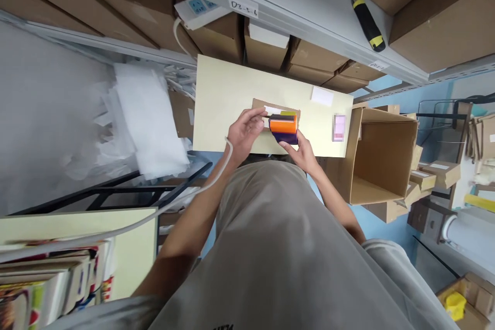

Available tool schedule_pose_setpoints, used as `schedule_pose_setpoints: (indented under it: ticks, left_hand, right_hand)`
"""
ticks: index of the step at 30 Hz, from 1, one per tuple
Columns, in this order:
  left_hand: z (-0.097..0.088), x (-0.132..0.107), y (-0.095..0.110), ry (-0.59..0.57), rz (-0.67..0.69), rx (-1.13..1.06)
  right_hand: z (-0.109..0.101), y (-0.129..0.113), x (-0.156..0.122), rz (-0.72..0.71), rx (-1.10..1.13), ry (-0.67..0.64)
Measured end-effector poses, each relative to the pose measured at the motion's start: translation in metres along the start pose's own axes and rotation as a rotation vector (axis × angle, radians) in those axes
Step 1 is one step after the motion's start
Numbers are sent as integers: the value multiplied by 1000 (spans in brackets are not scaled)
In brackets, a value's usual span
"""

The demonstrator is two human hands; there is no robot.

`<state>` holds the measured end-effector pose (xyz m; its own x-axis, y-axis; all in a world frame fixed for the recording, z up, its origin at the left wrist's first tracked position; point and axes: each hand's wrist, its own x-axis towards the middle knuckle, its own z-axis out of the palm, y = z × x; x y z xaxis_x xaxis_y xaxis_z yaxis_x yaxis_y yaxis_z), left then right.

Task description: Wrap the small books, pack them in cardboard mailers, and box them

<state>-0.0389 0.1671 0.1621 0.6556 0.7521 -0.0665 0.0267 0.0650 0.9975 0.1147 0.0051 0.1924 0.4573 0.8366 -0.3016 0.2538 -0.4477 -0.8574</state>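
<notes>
My right hand (pixel 301 153) grips an orange and dark purple hand-sized object (pixel 284 126) from its lower right side; its exact kind does not show. Beside the object's left end is my left hand (pixel 245 131), fingers stretched out and fingertips close to it. Whether they touch it I cannot tell. Under and behind the object lies a flat brown cardboard piece (pixel 257 104) with a white patch on it, partly covered by my hands. All this is over a pale yellow board (pixel 220 93) in front of my body.
An open cardboard box (pixel 381 160) stands right of the board. On the board are a white paper slip (pixel 322 96) and a blurred pinkish item (pixel 339 128). A cutter knife (pixel 367 23) lies on the shelf above. A white cable (pixel 185 193) crosses my left forearm. White packing sheets (pixel 149 118) hang at left.
</notes>
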Motion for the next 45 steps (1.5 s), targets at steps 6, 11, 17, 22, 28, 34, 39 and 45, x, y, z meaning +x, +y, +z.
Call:
schedule_pose_setpoints:
  ticks: [6, 11, 17, 22, 28, 34, 39, 45]
  left_hand:
    - [-17, 23, 15, -221, -147, -142]
    - [-18, 31, 22, -275, -146, -93]
    - [-16, 34, 21, -349, -118, -78]
    - [-14, 36, 7, -291, -147, -69]
    - [-11, 28, -13, -196, -225, -125]
    - [1, 9, -31, 26, -324, -147]
    - [-15, 29, -50, 308, -378, -133]
    - [-35, 53, -81, 347, -424, -139]
  right_hand:
    - [-29, -3, -10, -107, -275, -133]
    - [-48, -10, -8, -272, -364, -228]
    - [-62, -16, -1, -298, -446, -315]
    - [-59, -20, 2, -168, -546, -310]
    - [-49, -29, 14, 63, -582, -351]
    - [-77, -43, 36, 198, -562, -593]
    - [-112, -53, 70, 318, -585, -673]
    - [-113, -53, 116, 419, -451, -715]
